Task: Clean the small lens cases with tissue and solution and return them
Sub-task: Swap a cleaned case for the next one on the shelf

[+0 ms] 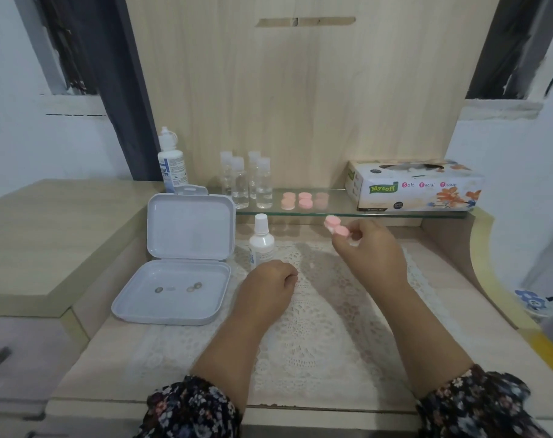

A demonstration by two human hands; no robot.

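The pink case (336,226), pinched in the right hand (368,248) just below the glass shelf (395,213), looks light, rigid and smooth; gripping its edges seems safest. The left hand (268,281) rests curled, empty, on the bench (442,279).

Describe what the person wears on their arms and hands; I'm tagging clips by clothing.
Both arms wear dark sleeves printed with small flowers in white, pink and bluish tones, pushed up so the forearms are bare. The left sleeve and right sleeve match. The left hand and right hand are bare: no gloves, rings, watch or bracelets show.
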